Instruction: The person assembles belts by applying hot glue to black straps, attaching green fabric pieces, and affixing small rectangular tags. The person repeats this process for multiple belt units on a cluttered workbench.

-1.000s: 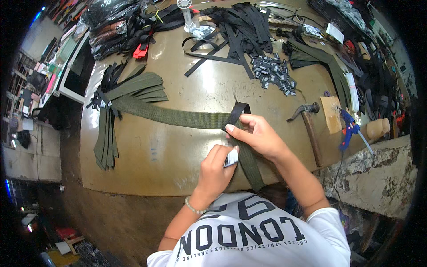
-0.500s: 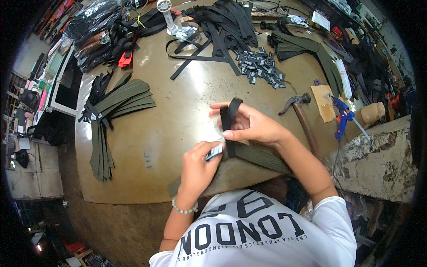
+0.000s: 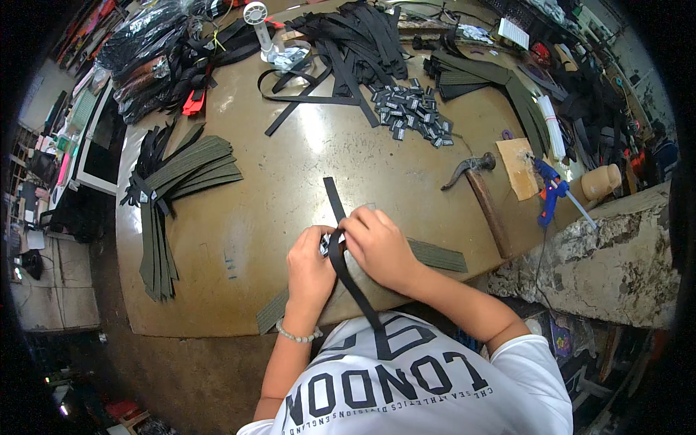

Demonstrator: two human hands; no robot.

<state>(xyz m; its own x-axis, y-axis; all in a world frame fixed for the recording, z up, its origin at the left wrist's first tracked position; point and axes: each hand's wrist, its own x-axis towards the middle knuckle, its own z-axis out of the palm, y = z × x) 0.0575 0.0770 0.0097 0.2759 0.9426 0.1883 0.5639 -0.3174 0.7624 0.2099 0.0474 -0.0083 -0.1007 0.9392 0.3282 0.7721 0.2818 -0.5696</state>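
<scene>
Near the table's front edge my two hands are close together. A narrow black strap (image 3: 355, 290) passes between them; one end lies away from me on the table, the other hangs toward my shirt. My right hand (image 3: 380, 246) is closed on this strap, its fingertips hidden behind the knuckles. My left hand (image 3: 310, 261) is closed with a small dark-and-white label (image 3: 325, 243) at its fingers; whether it also grips the strap is unclear. Below both hands an olive webbing strap (image 3: 438, 255) lies across the table edge, its middle covered by my hands.
A hammer (image 3: 484, 206) lies to the right, near a blue glue gun (image 3: 554, 190) and a piece of cardboard (image 3: 518, 168). Many small labels (image 3: 409, 112) are heaped beyond, beside piled black straps (image 3: 355, 43). Olive straps (image 3: 192, 167) lie bundled at the left.
My right hand has come down and in beside the left. The black strap, looped up at the right hand before, now stretches away and toward me. The view has shifted slightly.
</scene>
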